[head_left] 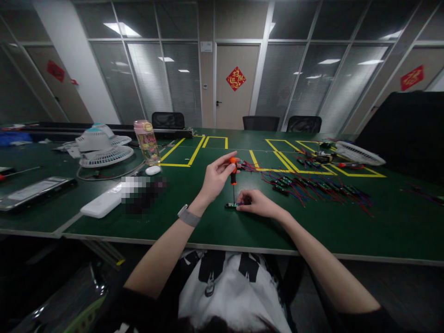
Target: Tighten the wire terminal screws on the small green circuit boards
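The person's left hand (215, 179) grips an orange-and-black screwdriver (233, 182) near the top of its handle, fingers closed in around it with the index finger reaching out past the top. The tool stands nearly upright, its thin shaft running down to a small green circuit board (231, 205) on the green table (398, 231); whether the tip bites into anything there, I cannot tell. The right hand (258, 203) is held narrow, fingertips pinching the board's end on that hand's side. A grey watch strap (189, 215) circles the left wrist. Beyond the right hand lies a spread of similar boards with red and blue wires (322, 186), near rectangles of yellow tape (227, 142). Over on the left side I see a pink-lidded bottle (147, 144) standing upright, a white fan (106, 157) lying beyond it, and a white slab (104, 202) nearer the table's edge.
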Demonstrator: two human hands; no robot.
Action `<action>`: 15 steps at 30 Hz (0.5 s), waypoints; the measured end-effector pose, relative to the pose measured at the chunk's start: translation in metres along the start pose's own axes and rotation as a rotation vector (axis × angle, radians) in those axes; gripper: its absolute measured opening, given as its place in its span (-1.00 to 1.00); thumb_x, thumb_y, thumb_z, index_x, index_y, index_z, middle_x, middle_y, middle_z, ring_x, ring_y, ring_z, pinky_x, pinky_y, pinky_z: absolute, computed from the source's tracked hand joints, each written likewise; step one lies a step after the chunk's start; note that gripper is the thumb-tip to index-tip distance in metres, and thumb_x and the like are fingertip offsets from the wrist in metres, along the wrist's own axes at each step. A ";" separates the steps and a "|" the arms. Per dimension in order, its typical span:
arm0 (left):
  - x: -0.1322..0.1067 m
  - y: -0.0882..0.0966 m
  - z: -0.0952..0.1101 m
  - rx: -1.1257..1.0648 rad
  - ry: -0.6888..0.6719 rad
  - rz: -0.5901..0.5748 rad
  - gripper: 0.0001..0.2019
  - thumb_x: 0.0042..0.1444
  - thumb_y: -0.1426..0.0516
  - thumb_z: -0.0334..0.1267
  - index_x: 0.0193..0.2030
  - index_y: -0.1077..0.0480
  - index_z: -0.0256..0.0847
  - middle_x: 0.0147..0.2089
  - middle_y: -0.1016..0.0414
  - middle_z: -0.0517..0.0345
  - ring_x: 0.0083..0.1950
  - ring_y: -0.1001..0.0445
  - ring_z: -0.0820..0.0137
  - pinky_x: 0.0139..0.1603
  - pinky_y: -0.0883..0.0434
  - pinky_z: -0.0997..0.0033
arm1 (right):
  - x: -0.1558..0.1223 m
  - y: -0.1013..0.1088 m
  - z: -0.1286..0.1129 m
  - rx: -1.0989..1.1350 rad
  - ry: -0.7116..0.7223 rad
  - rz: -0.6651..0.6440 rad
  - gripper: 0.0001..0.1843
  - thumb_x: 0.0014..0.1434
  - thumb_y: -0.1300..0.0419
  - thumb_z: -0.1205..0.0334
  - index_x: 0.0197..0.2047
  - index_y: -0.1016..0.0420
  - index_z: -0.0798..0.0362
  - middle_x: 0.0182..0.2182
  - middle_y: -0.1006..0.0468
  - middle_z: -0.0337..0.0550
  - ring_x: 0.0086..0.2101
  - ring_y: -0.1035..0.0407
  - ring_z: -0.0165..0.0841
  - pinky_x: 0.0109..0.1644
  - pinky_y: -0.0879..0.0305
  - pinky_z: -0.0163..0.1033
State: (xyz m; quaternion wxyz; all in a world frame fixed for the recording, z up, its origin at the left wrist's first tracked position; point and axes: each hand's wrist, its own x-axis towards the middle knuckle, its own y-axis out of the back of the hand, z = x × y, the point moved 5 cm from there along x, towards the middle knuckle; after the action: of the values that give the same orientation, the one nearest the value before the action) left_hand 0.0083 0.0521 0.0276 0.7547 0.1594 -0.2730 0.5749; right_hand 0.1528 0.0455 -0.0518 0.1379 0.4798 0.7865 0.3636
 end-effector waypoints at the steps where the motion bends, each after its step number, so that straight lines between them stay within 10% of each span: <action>1: 0.000 0.002 0.003 0.092 -0.033 0.044 -0.66 0.10 -0.21 -0.27 0.05 -0.46 -0.17 -0.08 -0.51 0.04 -0.11 -0.51 0.35 -0.06 -0.47 0.30 | 0.000 0.000 0.000 -0.002 -0.001 0.002 -0.83 0.00 -0.32 0.22 -0.36 -0.48 0.13 -0.49 -0.43 -0.25 -0.45 -0.29 -0.42 -0.37 -0.19 -0.33; 5: -0.002 0.010 0.013 0.346 -0.153 0.177 -0.77 0.06 -0.26 -0.24 -0.11 -0.55 -0.13 -0.05 -0.44 0.06 -0.05 -0.46 0.38 0.00 -0.42 0.38 | 0.000 0.000 0.000 -0.002 0.002 0.004 -0.83 0.00 -0.32 0.21 -0.36 -0.47 0.12 -0.50 -0.43 -0.26 -0.46 -0.29 -0.43 -0.38 -0.18 -0.34; 10: 0.002 0.005 -0.002 0.009 -0.030 0.040 -0.68 0.26 -0.03 -0.26 0.11 -0.42 -0.11 0.20 -0.39 0.02 0.14 -0.44 0.30 0.13 -0.40 0.23 | 0.000 -0.001 0.001 0.009 0.007 -0.006 -0.82 0.01 -0.31 0.20 -0.35 -0.47 0.12 -0.49 -0.43 -0.25 -0.45 -0.29 -0.42 -0.38 -0.19 -0.33; 15: 0.000 0.004 0.002 0.014 -0.020 0.075 -0.68 0.15 -0.17 -0.26 0.06 -0.44 -0.18 0.00 -0.52 0.00 -0.07 -0.54 0.32 -0.03 -0.49 0.26 | 0.001 -0.001 0.003 0.009 0.010 -0.006 -0.82 0.01 -0.32 0.20 -0.34 -0.48 0.12 -0.48 -0.44 -0.25 -0.45 -0.29 -0.43 -0.38 -0.20 -0.34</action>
State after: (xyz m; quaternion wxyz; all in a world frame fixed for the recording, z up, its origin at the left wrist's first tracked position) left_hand 0.0040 0.0518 0.0290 0.7288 0.1601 -0.2821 0.6030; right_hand 0.1540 0.0473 -0.0545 0.1327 0.4762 0.7902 0.3623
